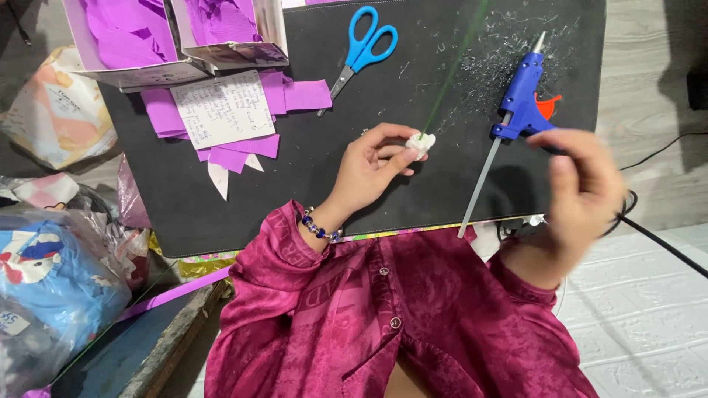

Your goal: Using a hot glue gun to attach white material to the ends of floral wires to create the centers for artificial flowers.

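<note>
Fingers of the left hand (372,166) pinch a small white bud (420,144) on a thin green stem (453,66) over the black mat (295,177). The right hand (582,191), blurred and curled, hovers beside the blue glue gun (522,99); its grip cannot be judged.

Two open white boxes (147,70) stuffed with purple paper sit at the mat's (295,199) top-left corner, a handwritten white note (221,107) just below them. Blue printed plastic bag (51,280) off its left edge.
</note>
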